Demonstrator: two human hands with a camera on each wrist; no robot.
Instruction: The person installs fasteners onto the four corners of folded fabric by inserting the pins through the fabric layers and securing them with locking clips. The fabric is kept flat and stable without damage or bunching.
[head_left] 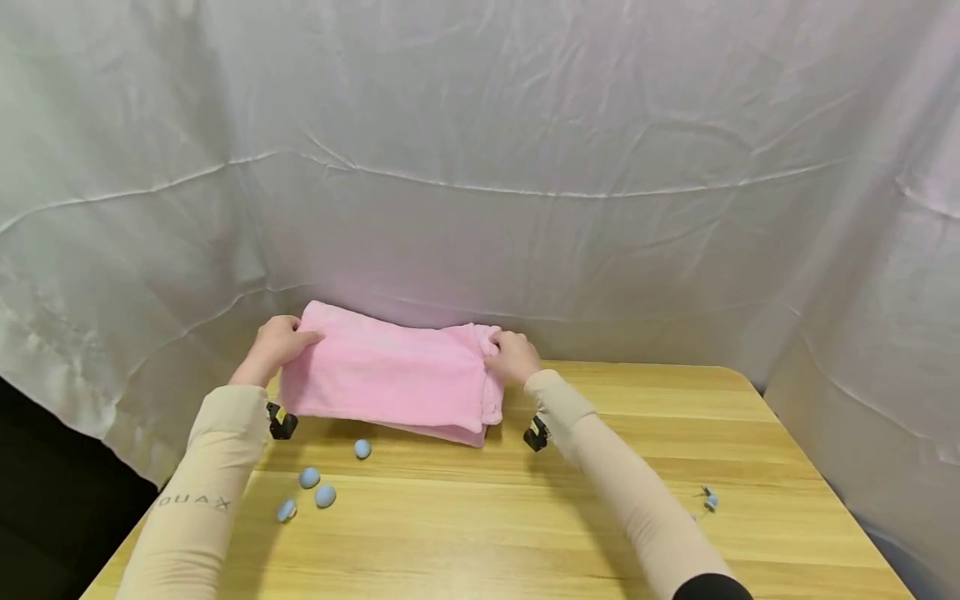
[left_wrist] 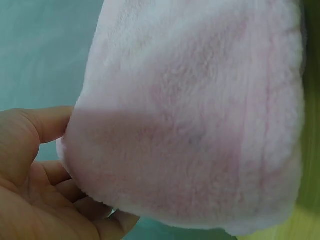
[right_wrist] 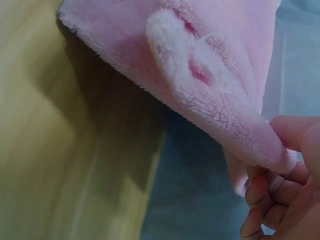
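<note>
A fluffy pink towel [head_left: 397, 367], folded in layers, is held up near the far edge of the wooden table. My left hand [head_left: 277, 343] pinches its left end; in the left wrist view the thumb lies on the front of the towel [left_wrist: 185, 125] and the other fingers go behind it. My right hand [head_left: 515, 357] pinches the upper right corner, where folded layers show. The right wrist view has the towel [right_wrist: 215, 95] gripped between thumb and curled fingers, its lower edge raised off the tabletop with a shadow beneath.
Several small blue balls or caps [head_left: 325, 496] lie on the table [head_left: 465, 525] at the left front. Small blue bits [head_left: 710, 500] lie at the right. A grey-white curtain [head_left: 480, 208] hangs behind and at both sides.
</note>
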